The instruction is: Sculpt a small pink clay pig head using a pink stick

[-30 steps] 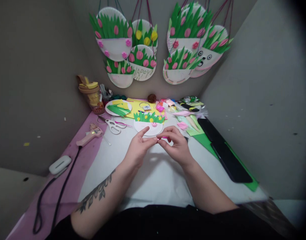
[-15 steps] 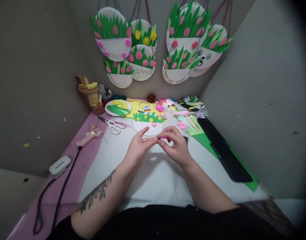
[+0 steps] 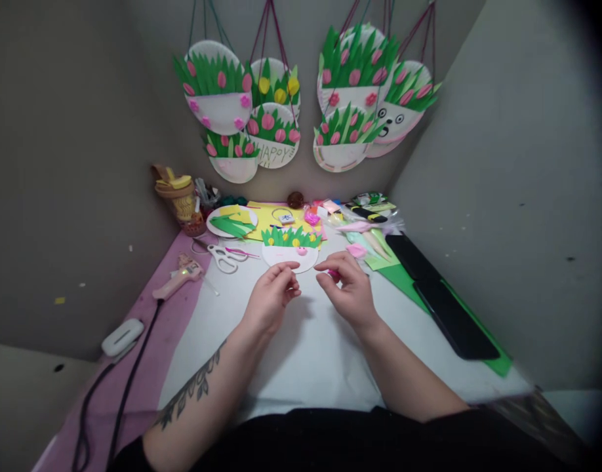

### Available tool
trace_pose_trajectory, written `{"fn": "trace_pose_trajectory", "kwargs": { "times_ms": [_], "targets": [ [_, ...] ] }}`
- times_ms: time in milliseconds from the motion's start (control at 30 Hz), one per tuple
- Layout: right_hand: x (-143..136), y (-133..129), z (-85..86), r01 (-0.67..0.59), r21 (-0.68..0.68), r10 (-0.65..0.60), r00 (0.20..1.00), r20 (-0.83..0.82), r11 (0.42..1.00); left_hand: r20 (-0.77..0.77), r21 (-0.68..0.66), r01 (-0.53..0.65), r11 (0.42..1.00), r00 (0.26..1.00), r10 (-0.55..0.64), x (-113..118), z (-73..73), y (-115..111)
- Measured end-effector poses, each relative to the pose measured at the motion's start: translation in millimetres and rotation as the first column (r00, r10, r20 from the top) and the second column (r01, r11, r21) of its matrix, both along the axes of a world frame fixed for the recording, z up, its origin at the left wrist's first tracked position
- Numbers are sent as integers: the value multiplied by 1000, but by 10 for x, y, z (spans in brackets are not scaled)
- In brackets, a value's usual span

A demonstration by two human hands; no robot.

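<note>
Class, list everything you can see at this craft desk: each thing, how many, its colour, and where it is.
Hanging plates: at least seven, white with green paper, back wall
Cup: one, brown and yellow, back left
Scissors: one, white-handled, left
Glue gun: one, pink, left
Case: one, white, near left
Oval plate: one, white, back left
Flowered half-plate: one, white and green, centre
Ball: one, dark brown, back
Black slabs: two, right
Green sheet: one, right
Small packets: several, mixed, back right
Magenta piece: one, in right hand
Hands: two, bare, centre
</note>
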State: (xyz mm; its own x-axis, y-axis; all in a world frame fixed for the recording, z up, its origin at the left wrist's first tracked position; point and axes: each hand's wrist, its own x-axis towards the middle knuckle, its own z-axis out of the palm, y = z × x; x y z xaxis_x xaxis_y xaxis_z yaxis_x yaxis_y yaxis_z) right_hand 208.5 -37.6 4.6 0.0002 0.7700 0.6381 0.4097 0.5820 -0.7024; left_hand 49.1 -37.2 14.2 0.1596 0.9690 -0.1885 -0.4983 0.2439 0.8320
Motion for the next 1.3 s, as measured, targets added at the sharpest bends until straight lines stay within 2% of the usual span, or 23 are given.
{"fn": "trace_pose_trajectory", "kwargs": {
  "times_ms": [100,267,400,533,700,800,933,1033,1100,1167,1233,1300],
  "targets": [
    [8,33,7,55,-24,-57,994,-92,998,57,-28,0,1000,998,2,-13,-27,55],
    [41,64,0,108,-99,-126,970,-210,989,34,-59,20,998,999,-18,-32,-35,78],
    [95,89,-10,75,-157,-105,975,-195,985,-5,-93,33,995,999,-34,-28,-26,66],
    [119,127,-39,-9,-179,-16,990,-139,984,-44,-70,60,996,997,-63,-6,-40,53],
    [85,45,-89,-73,-113,62,993,-97,991,-117,-20,95,995,988,-96,34,-87,17],
    [55,-35,-95,-81,-21,80,996,-42,996,-157,39,97,995,983,-90,65,-122,3],
    [5,-63,-113,-75,132,69,996,55,988,-263,98,112,989,961,-83,89,-186,-1],
    [-16,-53,-142,-51,177,32,994,105,983,-287,86,140,986,952,-110,103,-201,-15],
    [-31,-58,-166,-30,203,6,993,116,979,-211,47,140,989,969,-128,124,-169,-34],
    [-67,-77,-191,-40,229,9,991,136,973,-8,-45,124,991,992,-125,147,-108,-52],
    [-132,-106,-215,-89,257,38,979,199,962,213,-172,163,971,969,-124,159,-40,-59],
    [-209,-135,-234,-135,286,51,958,282,949,344,-239,198,951,933,-107,146,11,-51]
  ]
}}
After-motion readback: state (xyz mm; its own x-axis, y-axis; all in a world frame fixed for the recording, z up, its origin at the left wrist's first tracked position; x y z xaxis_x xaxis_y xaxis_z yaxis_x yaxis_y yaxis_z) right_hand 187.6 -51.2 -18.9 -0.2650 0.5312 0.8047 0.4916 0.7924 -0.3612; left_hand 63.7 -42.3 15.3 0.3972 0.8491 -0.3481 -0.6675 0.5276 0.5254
